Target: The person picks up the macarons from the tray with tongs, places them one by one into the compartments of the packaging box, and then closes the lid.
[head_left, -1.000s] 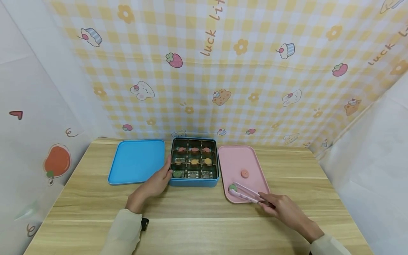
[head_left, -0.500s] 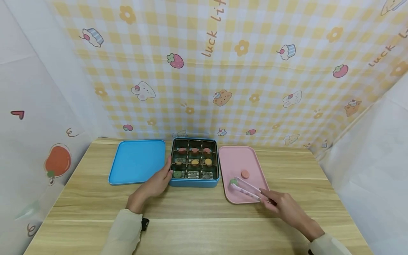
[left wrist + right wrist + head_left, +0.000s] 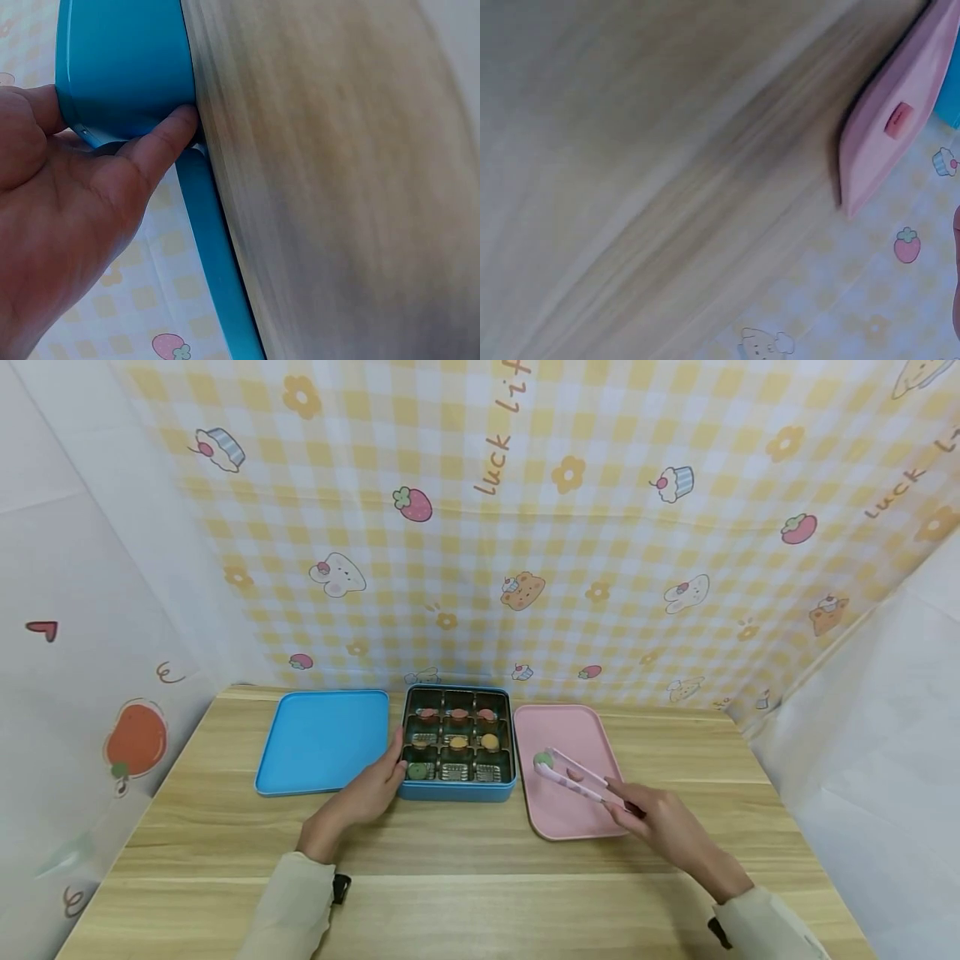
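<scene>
My left hand (image 3: 367, 793) holds the left side of a blue tin box (image 3: 457, 792) with a nine-part insert. In the left wrist view, its thumb and a finger grip the box's corner. Reddish pieces sit in the back row, yellowish ones in the middle, and a green piece (image 3: 417, 771) at front left. With my right hand (image 3: 667, 828) I hold light-coloured tongs (image 3: 573, 785), whose tips are around a round green disc (image 3: 542, 760) over the pink tray (image 3: 562, 821). Behind the tong arms, a pink disc (image 3: 575, 774) is partly hidden on the tray.
A blue lid (image 3: 322, 743) lies left of the box on the wooden table (image 3: 465, 893). The tray stands close against the box's right side. A checked cloth (image 3: 465, 543) hangs behind the table, and white sheets enclose both sides.
My right hand and the tongs have moved away from me across the tray, carrying the green disc toward the tray's far part. The left hand stays on the box.
</scene>
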`<state>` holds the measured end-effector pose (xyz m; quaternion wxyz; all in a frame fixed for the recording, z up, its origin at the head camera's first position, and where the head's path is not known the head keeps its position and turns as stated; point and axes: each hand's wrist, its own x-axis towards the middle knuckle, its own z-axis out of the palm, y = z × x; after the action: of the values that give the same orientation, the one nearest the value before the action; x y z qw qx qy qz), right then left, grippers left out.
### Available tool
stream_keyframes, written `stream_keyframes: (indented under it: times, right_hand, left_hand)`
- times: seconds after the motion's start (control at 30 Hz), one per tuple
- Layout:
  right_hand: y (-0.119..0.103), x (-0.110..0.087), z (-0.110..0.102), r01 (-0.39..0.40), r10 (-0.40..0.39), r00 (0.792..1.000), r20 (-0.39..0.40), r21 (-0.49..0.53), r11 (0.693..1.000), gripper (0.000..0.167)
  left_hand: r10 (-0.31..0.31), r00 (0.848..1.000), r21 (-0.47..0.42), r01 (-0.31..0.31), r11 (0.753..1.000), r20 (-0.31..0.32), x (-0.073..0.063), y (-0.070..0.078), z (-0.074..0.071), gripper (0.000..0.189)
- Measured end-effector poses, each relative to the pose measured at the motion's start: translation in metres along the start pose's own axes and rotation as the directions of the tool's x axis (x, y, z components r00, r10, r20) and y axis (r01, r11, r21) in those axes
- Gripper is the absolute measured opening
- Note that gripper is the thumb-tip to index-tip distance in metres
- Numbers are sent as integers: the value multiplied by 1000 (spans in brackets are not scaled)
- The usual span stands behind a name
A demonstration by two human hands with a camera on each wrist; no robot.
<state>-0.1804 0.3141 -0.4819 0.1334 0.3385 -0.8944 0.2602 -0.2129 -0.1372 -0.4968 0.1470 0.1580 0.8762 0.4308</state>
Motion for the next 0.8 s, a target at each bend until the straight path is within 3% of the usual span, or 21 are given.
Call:
stream_keyframes:
  times: [0.43,0.8]
  right_hand:
    - [-10,32,9,77,-77,996,35,5,997,39]
    - [-17,52,20,40,-40,997,67,0,999,33]
  left_hand:
    - [-9,1000,0,9,1000,8,0,0,-1,61]
    - [-6,1000,4,6,1000,-1,2,-1,1,62]
